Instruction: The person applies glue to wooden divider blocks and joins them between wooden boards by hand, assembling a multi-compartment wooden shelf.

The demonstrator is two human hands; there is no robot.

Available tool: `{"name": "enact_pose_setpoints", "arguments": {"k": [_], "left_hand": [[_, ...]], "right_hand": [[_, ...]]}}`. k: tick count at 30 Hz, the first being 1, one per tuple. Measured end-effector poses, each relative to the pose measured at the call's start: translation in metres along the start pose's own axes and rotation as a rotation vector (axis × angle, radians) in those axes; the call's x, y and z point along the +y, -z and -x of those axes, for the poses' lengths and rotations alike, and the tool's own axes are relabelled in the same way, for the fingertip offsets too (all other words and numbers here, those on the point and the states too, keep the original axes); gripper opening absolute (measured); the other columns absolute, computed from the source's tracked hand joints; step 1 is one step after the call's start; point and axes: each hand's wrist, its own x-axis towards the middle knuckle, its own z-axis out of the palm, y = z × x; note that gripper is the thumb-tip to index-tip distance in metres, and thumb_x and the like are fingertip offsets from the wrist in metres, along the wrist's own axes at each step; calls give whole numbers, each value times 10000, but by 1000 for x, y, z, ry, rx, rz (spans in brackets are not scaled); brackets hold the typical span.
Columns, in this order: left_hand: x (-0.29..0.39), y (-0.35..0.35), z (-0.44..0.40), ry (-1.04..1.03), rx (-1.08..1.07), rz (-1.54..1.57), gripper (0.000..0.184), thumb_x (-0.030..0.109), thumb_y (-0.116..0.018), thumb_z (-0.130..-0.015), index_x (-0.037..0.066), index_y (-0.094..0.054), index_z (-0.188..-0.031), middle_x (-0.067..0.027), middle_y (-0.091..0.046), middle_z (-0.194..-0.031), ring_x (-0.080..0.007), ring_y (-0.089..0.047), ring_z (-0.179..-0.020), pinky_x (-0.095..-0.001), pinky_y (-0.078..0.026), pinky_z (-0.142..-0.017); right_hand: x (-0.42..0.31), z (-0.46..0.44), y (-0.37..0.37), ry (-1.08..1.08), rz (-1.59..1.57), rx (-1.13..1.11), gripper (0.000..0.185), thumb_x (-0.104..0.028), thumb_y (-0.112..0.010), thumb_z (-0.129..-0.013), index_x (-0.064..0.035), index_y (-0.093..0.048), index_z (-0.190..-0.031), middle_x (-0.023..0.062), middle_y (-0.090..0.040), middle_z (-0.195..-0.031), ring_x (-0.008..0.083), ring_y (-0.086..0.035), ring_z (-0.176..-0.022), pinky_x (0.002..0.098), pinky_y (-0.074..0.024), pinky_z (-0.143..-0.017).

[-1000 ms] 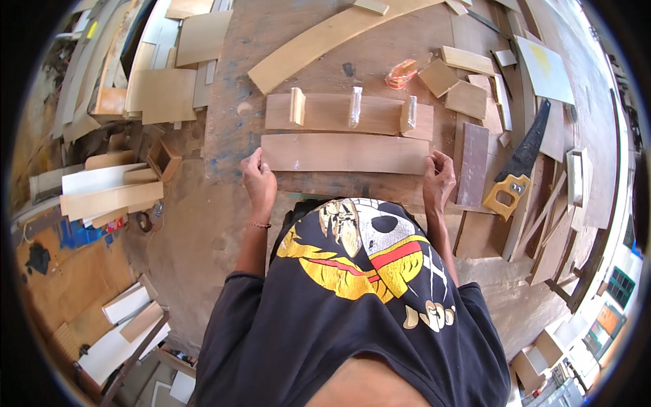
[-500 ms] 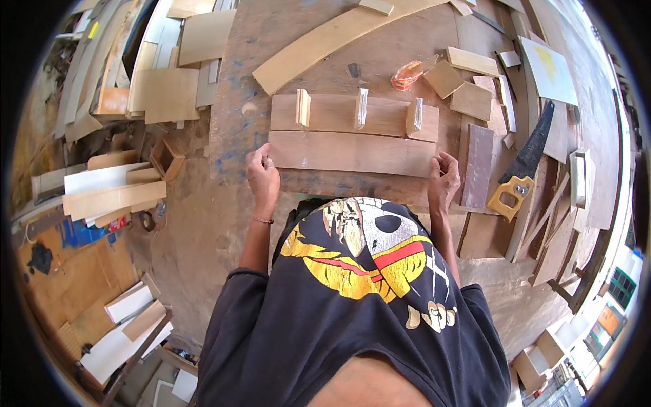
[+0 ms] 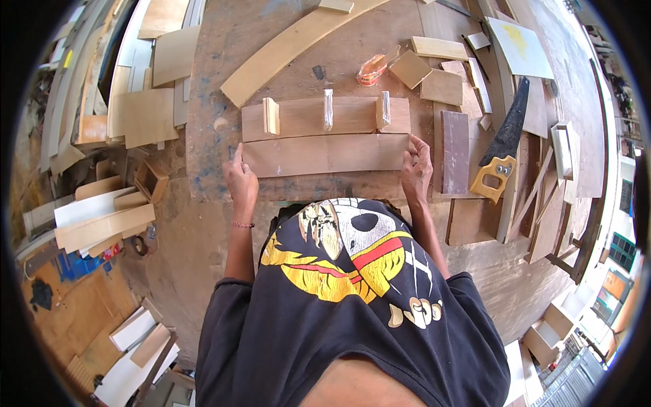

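Head view: the front board (image 3: pixel 325 156) lies flat on the worktable (image 3: pixel 285 85), between the person and the rear board (image 3: pixel 298 117). Long edges look touching, or nearly so; a thin dark line marks the seam. Hands are well apart, one per end: left hand (image 3: pixel 241 178) with fingers at the left end, right hand (image 3: pixel 416 164) with fingers at the right end. Can't tell if they pinch the ends or just press on them.

To do this well, I'd push evenly from both ends so the board doesn't skew — and judge the seam along its whole length, not just at the corners. Ends should sit level with the rear board's; left side looks close to level, right corner is partly covered by fingers. Keep fingertips off the seam, and don't knock the left block (image 3: pixel 271 117), middle block (image 3: pixel 328 110) or right block (image 3: pixel 383 110) standing on the rear board.

Front board itself: long, plain, pinkish-brown face, a faint line across near mid-length, small pale spot toward the left. Edges look slightly bowed — could be the lens, so I wouldn't call it warped.
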Motion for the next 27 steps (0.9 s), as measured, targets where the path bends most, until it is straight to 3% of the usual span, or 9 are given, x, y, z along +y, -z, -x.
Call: {"name": "enact_pose_setpoints", "arguments": {"k": [11, 17, 27], "left_hand": [[0, 3, -11, 45, -51, 49, 458, -16, -428, -843, 75, -490, -1287, -253, -550, -986, -350, -507, -975, -386, -392, -895], [12, 10, -11, 119, -89, 53, 471, -15, -424, -836, 111, -503, -1283, -238, -578, -944, -342, -547, -908, -398, -427, -844], [10, 8, -11, 65, -63, 14, 470, -18, -436, -830, 110, -509, -1276, -235, -589, -926, -342, -556, -882, -405, -435, -822]], "right_hand": [[1, -2, -1, -18, -26, -11, 400, 4, -529, -810, -38, -487, -1206, 146, -563, -1132, 255, -568, -937, 363, -457, -820], [4, -3, -2, -45, -71, -19, 398, -7, -526, -813, -38, -490, -1207, 138, -561, -1147, 246, -569, -946, 358, -458, -825], [1, -5, -1, -68, -70, -22, 387, 11, -524, -806, -35, -500, -1189, 125, -571, -1148, 222, -573, -939, 336, -456, -830]]}}
